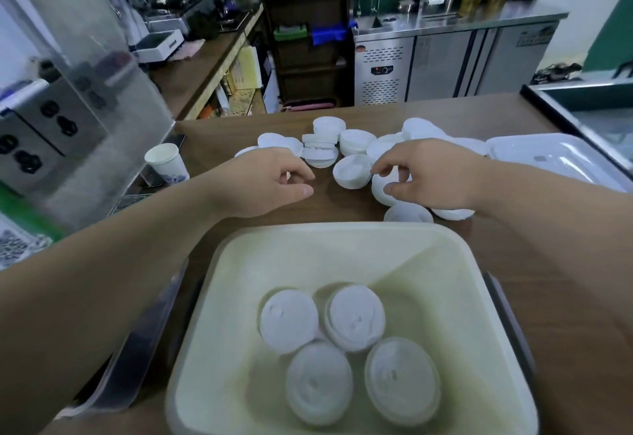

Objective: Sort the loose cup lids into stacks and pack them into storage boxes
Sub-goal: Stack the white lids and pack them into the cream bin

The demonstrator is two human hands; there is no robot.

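Cup lids (352,170) behind storage box (342,230) | paper cup (166,162) left | left hand (263,182) unclear | right hand (431,177) pinching lid (378,186)

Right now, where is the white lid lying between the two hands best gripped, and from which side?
Pinch the lid across its round rim, coming from above on its near left side. It lies roughly flat on the counter, so only the rim gives purchase; other lids crowd its far and right sides, while bare wood shows near left. The right hand is nearest.
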